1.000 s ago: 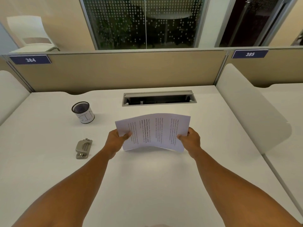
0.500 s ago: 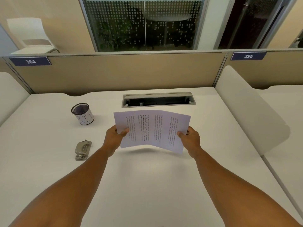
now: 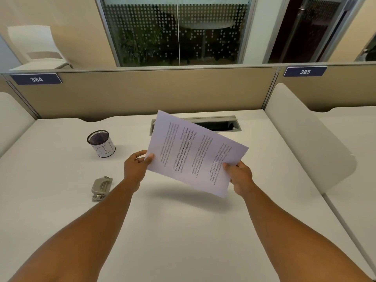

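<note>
Paper (image 3: 195,153) hangs in the air above the desk (image 3: 183,231), tilted so its far-left corner sits high and its near-right corner dips, with its shadow on the surface beneath. Your left hand (image 3: 135,167) pinches the left edge, thumb on top and fingers curled behind. Your right hand (image 3: 241,178) pinches the lower right edge the same way, thumb on the printed face. Both holds sit right at the margins. If either thumb eases, I'd expect the paper to swing down from the other hand, and if this is a stack, loose sheets could fan out of line. Whether it is one sheet or several I cannot tell, as the edge is too thin to read. Your fingers under the paper are hidden, and the print is too small to make out. To the left lies the punch (image 3: 101,187), well apart from your left hand; beyond it stands the cup (image 3: 101,143), its inside dark. Farther back, the paper's top corner covers the left end of the slot (image 3: 219,126), before the partition (image 3: 152,92).
</note>
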The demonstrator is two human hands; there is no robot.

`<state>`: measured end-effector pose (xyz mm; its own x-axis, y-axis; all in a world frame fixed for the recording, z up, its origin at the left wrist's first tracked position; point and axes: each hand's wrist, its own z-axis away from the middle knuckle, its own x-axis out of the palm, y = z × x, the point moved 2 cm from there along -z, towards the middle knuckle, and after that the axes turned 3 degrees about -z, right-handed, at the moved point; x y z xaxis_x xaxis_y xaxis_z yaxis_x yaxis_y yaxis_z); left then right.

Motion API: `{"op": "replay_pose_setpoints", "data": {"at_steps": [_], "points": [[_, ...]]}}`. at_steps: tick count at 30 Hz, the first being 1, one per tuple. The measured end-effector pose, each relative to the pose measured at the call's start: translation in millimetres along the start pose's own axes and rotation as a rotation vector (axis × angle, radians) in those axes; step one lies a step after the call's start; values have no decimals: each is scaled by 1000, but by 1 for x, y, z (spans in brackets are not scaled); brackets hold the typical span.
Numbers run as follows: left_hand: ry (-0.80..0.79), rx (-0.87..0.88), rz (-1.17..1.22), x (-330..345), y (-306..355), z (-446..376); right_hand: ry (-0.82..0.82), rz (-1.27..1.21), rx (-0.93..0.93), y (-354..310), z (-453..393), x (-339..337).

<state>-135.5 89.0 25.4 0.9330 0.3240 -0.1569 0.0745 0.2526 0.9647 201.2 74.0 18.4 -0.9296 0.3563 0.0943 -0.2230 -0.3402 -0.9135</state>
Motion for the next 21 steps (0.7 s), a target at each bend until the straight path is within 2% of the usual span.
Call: {"op": "replay_pose_setpoints", "data": {"at_steps": [9, 21], "points": [[-10, -99, 256, 18, 17, 12, -58, -270, 86, -2, 10, 8], [-183, -29, 281, 54, 30, 32, -199, -481, 223, 4, 14, 35]]}}
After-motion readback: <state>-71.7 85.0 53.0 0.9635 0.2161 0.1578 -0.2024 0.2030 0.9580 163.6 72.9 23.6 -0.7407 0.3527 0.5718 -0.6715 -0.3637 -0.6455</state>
